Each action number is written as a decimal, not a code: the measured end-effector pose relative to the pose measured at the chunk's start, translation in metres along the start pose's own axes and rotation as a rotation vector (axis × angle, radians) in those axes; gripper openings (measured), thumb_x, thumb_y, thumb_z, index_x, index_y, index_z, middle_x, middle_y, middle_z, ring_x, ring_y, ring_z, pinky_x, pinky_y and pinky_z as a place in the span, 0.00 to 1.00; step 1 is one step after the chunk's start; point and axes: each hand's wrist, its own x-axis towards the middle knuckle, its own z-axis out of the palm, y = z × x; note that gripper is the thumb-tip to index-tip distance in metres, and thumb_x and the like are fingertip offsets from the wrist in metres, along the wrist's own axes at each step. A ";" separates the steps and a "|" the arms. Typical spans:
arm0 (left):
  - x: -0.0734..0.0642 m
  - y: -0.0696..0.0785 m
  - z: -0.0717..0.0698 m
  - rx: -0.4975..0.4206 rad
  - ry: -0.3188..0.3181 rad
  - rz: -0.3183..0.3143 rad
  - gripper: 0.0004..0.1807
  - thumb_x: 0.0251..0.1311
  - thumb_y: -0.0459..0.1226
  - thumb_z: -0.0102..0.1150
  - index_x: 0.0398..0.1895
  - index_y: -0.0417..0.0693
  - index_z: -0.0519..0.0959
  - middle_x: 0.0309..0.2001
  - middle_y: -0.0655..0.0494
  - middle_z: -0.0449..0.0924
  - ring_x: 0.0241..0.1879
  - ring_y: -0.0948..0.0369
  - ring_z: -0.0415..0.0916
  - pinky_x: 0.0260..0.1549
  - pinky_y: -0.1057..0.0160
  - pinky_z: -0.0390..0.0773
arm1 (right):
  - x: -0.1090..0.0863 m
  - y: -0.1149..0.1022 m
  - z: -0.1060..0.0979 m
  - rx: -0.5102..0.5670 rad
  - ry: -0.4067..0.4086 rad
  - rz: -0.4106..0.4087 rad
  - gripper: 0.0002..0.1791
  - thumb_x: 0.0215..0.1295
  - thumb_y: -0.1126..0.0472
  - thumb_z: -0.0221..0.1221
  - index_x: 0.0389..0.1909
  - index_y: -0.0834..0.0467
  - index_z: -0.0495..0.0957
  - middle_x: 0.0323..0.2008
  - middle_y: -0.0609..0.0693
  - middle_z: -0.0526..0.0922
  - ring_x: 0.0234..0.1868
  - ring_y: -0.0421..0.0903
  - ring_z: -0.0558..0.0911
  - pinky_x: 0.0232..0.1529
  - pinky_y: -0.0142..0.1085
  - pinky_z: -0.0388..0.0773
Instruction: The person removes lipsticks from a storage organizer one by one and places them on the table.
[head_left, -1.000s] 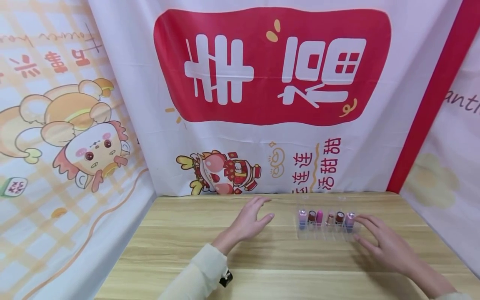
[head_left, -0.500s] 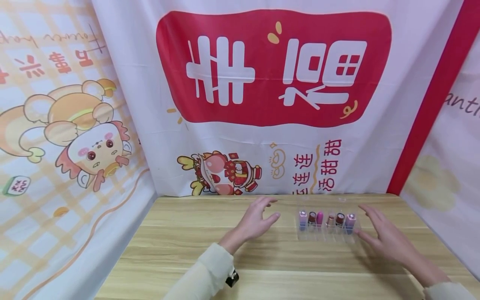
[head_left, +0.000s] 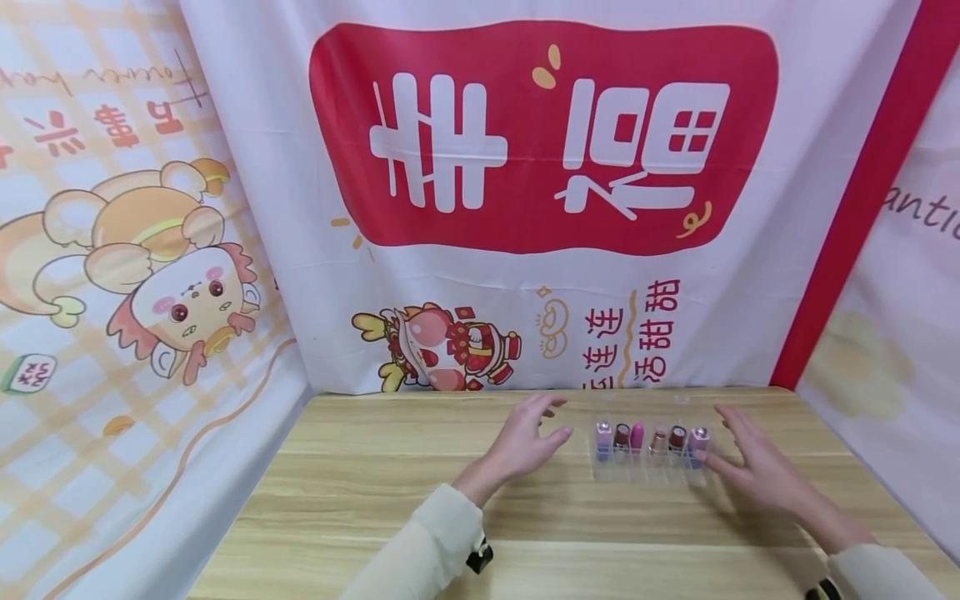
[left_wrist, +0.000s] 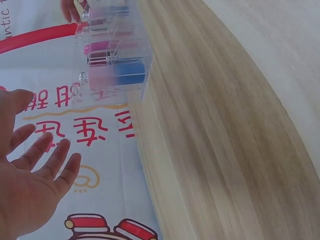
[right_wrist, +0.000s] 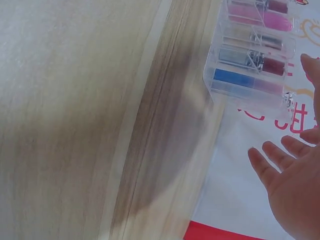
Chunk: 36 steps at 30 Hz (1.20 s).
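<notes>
A clear plastic lipstick organizer [head_left: 648, 475] stands on the table, holding several lipsticks in a row. At its left end is a pink-and-blue lipstick [left_wrist: 112, 74]; a similar lipstick [right_wrist: 245, 80] occupies the right end. Between them show a bright pink lipstick [head_left: 637, 436], dark red ones [head_left: 622, 436] and a rose-gold one [head_left: 658, 442]. My left hand [head_left: 522, 442] hovers left of the organizer, fingers spread and loosely bent, nothing in it. On the other side my right hand [head_left: 765, 467] is spread too, its thumb tip overlapping the organizer's right end in the head view.
The wood-grain table [head_left: 375, 500] reaches back to a white cloth [head_left: 540, 333] with red print. Printed cloths also hang at the left [head_left: 150, 333] and right [head_left: 885, 333] sides. A dark band [head_left: 480, 556] sits at the left cuff.
My left hand has moved right, toward the organizer. The right hand has shifted slightly left, its index finger lifting away from the end lipstick. The organizer and lipsticks stay in place.
</notes>
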 end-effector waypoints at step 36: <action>0.018 -0.001 0.034 -0.045 -0.043 -0.047 0.26 0.66 0.39 0.66 0.65 0.45 0.74 0.63 0.49 0.76 0.55 0.54 0.79 0.53 0.61 0.82 | 0.012 0.004 0.016 0.119 -0.112 0.085 0.57 0.69 0.45 0.65 0.79 0.71 0.40 0.73 0.79 0.53 0.71 0.80 0.55 0.64 0.77 0.55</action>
